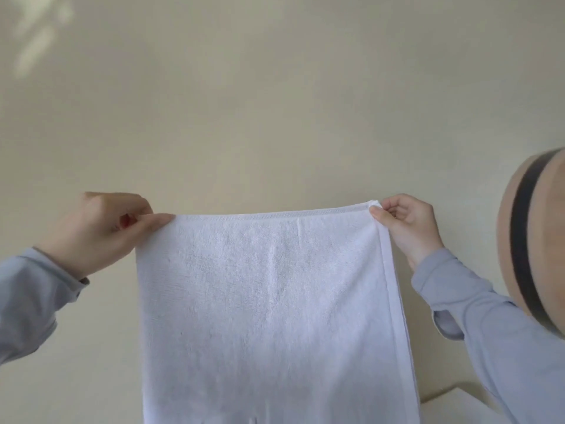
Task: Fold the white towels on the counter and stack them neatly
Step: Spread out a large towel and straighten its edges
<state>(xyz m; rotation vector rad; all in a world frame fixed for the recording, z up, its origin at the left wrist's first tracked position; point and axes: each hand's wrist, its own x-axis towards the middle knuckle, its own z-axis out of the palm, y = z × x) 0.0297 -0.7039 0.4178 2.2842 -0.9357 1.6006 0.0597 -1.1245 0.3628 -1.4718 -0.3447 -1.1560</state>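
A white terry towel [269, 301] hangs before a beige wall [275, 102]; left hand [97, 231] pinches its ten o'clock corner; right hand [403, 224] pinches its two o'clock corner

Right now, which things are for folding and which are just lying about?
For the job: towel; left hand and right hand, each pinching a top corner.
Lying about: round tan thing with a black band, at the right edge; wall behind.
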